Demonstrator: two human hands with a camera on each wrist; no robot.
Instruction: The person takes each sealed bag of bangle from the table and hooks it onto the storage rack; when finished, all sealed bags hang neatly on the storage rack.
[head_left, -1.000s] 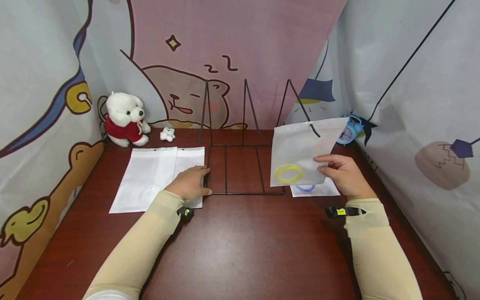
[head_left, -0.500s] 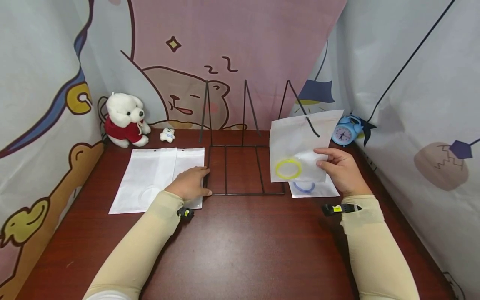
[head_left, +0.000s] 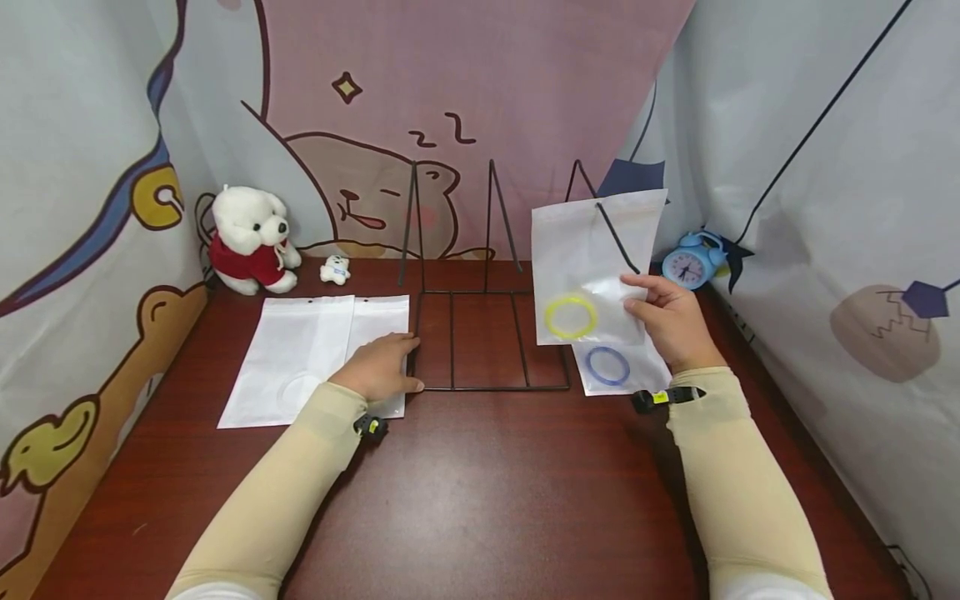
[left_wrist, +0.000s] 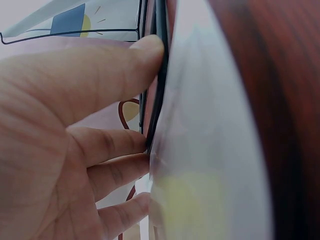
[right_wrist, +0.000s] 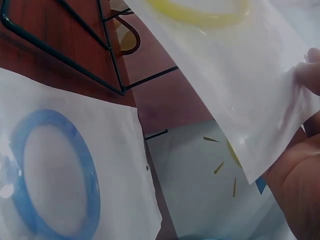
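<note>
Evidently, the step in hand is hanging a packet on a wire stand. At the left of the head view, a plush bear (head_left: 251,237) and a small white figure (head_left: 335,268) sit at the back of the desk (head_left: 465,492); below them, a pale packet (head_left: 296,350) and a second packet (head_left: 382,312) overlap. The left hand (head_left: 382,364) comes next, thumb and fingers spread along the left side of the black rack (head_left: 480,388); by the left wrist view their tips touch the rod without curling round it, probably to steady the base.

The rack takes the middle of the frame, its prongs pointing toward the viewer. Right of centre, the yellow-ring packet (head_left: 588,267) is raised off the desk, its right edge pinched between thumb and fingers of the right hand (head_left: 675,321). The right prong (head_left: 617,239) crosses in front of it from just below the top edge, so it seems threaded already, though the hole itself is too small to make out. Lower down, a blue-ring packet (head_left: 641,367) lies beside the rack. Farther right stands a blue alarm clock (head_left: 688,260).

The next move likely calls for sliding the packet back along the prong, away from its tip, before releasing it gently.
</note>
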